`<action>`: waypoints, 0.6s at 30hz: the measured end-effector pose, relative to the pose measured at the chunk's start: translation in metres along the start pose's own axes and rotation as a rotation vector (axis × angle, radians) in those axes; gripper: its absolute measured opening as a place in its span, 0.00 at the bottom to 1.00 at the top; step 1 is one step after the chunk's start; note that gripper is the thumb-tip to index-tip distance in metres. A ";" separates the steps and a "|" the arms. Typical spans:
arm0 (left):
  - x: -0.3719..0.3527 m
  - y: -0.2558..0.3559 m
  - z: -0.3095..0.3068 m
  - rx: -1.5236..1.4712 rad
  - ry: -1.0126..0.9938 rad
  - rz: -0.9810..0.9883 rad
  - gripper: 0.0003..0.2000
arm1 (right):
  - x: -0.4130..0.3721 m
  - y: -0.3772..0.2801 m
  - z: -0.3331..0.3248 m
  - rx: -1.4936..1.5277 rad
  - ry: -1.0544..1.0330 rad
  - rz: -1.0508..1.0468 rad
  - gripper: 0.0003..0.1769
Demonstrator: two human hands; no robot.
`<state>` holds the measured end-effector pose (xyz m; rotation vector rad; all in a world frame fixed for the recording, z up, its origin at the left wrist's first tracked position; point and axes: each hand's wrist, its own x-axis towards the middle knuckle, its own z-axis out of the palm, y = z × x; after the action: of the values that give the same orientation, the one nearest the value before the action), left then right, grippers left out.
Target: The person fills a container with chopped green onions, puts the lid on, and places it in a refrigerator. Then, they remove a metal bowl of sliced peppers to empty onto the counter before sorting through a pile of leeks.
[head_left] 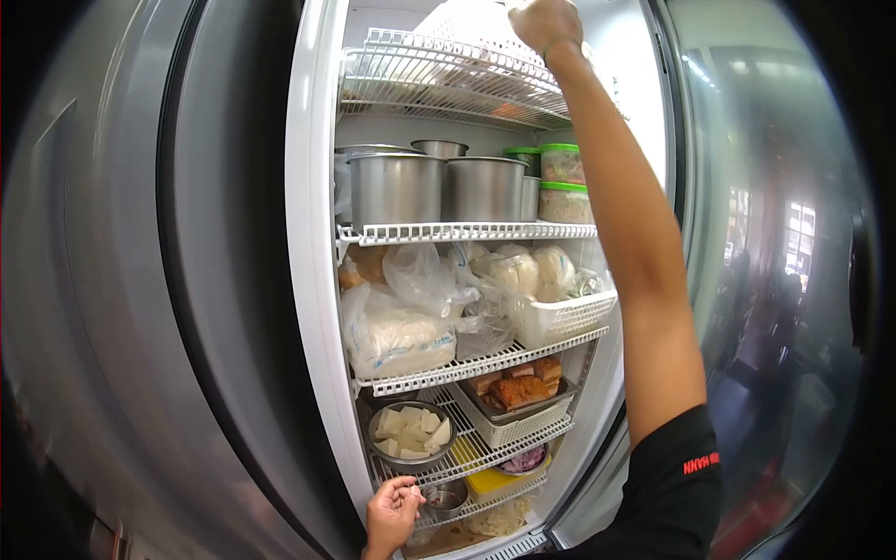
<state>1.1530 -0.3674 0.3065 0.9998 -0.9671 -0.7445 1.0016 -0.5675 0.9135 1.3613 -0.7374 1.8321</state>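
My right hand [548,26] is raised to the top shelf at the upper edge of the view. Its fingers are curled closed beside a white, perforated-looking item [471,21]; what they grip is not clear. Low down, my left hand [394,516] is closed, with thumb and fingers together, in front of the lower shelves. Anything in it is too small or hidden to name. Nearest to it are a small metal bowl [446,499] and, above, a metal bowl of white cut pieces [411,433].
An upright refrigerator has white wire shelves [485,366]. They carry metal pots [397,189], green-lidded tubs [564,201], bagged food [399,331], a white basket [565,317] and a tray of browned meat [523,390]. Steel doors [233,233] flank the opening.
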 end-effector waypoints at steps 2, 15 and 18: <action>-0.001 -0.001 -0.002 0.059 -0.015 -0.039 0.11 | 0.023 0.003 0.016 0.016 -0.233 0.051 0.24; -0.008 -0.020 -0.023 0.181 -0.249 -0.199 0.15 | 0.050 0.020 0.009 0.110 -0.498 0.078 0.21; -0.010 -0.020 -0.020 0.145 -0.320 -0.249 0.15 | 0.035 0.025 -0.011 0.137 -0.439 0.042 0.20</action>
<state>1.1659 -0.3593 0.2808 1.1635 -1.1979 -1.0774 0.9686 -0.5654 0.9435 1.8839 -0.8763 1.6549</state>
